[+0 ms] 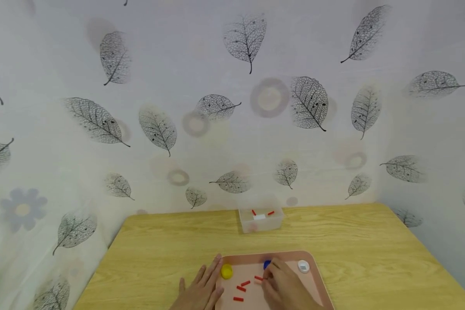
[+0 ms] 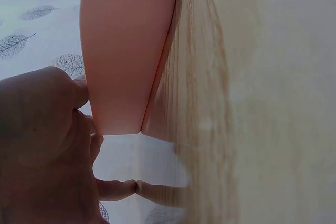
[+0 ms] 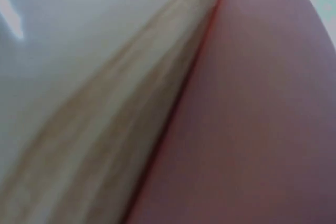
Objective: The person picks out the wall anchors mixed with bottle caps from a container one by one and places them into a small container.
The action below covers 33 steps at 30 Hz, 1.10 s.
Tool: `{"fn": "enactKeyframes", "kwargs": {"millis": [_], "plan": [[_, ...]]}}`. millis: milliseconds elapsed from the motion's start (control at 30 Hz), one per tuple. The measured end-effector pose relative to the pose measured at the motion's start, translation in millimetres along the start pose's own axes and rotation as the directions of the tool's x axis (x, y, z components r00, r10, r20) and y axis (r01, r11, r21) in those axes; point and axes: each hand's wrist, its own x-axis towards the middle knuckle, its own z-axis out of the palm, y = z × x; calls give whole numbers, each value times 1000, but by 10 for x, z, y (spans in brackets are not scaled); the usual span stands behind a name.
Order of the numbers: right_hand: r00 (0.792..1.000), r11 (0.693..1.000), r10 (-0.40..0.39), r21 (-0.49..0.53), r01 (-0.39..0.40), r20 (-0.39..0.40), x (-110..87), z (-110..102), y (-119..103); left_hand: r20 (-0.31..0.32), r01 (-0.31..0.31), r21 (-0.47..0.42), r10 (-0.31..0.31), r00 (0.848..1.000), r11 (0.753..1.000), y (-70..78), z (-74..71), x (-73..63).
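Note:
My left hand (image 1: 202, 289) rests at the left side of a pink tray (image 1: 279, 254), fingers straight and spread, some touching its rim; the left wrist view shows the fingers along the tray's outer wall. Over the tray, my right hand (image 1: 283, 282) has curled fingers, with thumb and forefinger pinching the end of a small red stick (image 1: 258, 278). Just behind these fingers is a blue round cap (image 1: 267, 263), partly hidden by them. Three more red sticks (image 1: 241, 288) lie left of the hand. The right wrist view shows only the tray's outer wall (image 3: 252, 108) and blurred table.
A yellow cap (image 1: 226, 271) sits in the tray's back left corner and a white cap (image 1: 303, 266) at the back right. Behind the tray, a clear plastic box (image 1: 261, 226) with red sticks and a white piece stands on the wooden table (image 1: 170, 241), near the leaf-patterned backdrop (image 1: 224, 150).

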Motion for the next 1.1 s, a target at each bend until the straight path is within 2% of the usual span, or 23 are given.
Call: {"fn": "enactKeyframes", "kwargs": {"millis": [200, 467, 567, 667, 800, 1100], "plan": [[996, 999, -42, -11, 42, -78, 34, -88, -5, -16, -7, 5, 8, 1000, 1000, -5, -2, -7], [987, 996, 53, 78, -42, -149, 61, -268, -72, -20, -15, -4, 15, 1000, 1000, -5, -11, 8], [977, 1000, -1, -6, 0, -211, 85, -330, -24, -15, -12, -16, 11, 1000, 1000, -8, 2, 7], [967, 1000, -20, -27, 13, -254, 105, -393, 34, -10, -12, -29, 12, 1000, 1000, -9, 30, 10], [963, 999, 10, 38, 1, -268, 146, -468, 83, -12, -22, -25, 22, 1000, 999, -16, 56, 22], [944, 997, -80, -13, 80, -319, 276, -642, 106, -17, -14, -13, 14, 1000, 1000, -26, 29, 17]]}}
